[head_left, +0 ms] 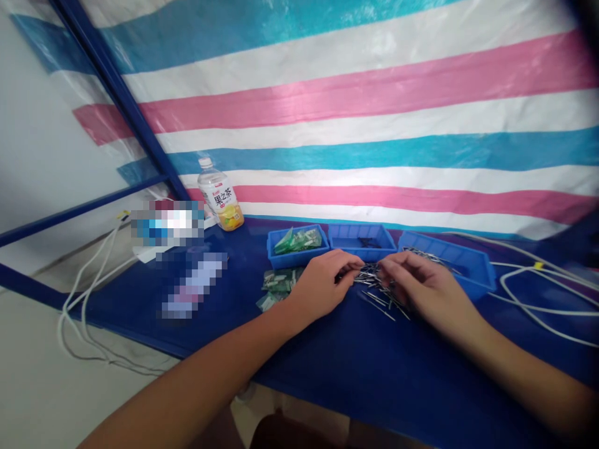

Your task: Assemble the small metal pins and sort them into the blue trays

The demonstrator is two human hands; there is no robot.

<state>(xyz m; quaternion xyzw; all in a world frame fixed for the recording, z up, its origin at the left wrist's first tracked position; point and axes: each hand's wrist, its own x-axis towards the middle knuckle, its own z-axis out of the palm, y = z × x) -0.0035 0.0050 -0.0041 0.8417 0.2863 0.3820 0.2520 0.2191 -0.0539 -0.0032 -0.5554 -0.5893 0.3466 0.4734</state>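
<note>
A loose heap of thin metal pins (pixel 377 290) lies on the dark blue tabletop (pixel 355 380), and some of the pins are scattered toward the front. My left hand (pixel 321 284) reaches into the heap from the left, and my right hand (pixel 421 287) comes in from the right. Their fingertips nearly meet over the pins. Whether either hand pinches a pin is hard to make out. Behind them stand several shallow blue plastic bins: one with green packets (pixel 294 246), a middle one (pixel 360 241) with dark bits inside, and a right one (pixel 468 265).
Green packets (pixel 276 288) lie on the table left of my left hand. A plastic tea bottle (pixel 219 196) stands at the back left, beside blurred items. White cables (pixel 538 293) run along the right side. A striped tarp (pixel 355 106) and blue metal frame (pixel 116 93) stand behind.
</note>
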